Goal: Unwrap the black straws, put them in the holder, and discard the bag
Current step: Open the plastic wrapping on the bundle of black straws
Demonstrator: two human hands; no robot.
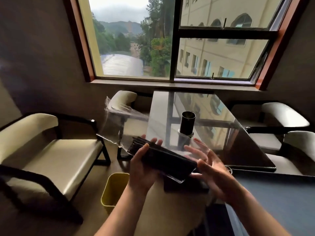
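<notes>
A bundle of black straws [163, 159] lies across my hands at the table's near left corner. My left hand [144, 166] grips the bundle around its middle from below. A clear plastic bag [119, 123] trails off the bundle's far-left end, flaring up and left in the air. My right hand [209, 166] is at the bundle's near-right end, fingers spread apart and blurred, palm against the straw ends. The black cylindrical holder [187, 123] stands upright on the glossy table [238, 145], just beyond my hands. It looks empty from here.
A yellow waste bin [114, 189] stands on the floor below my left forearm. Cream-cushioned chairs with dark frames stand at the left [47, 154] and right [281, 120] of the table. A large window fills the wall behind. A blue-grey surface [279, 198] lies at the near right.
</notes>
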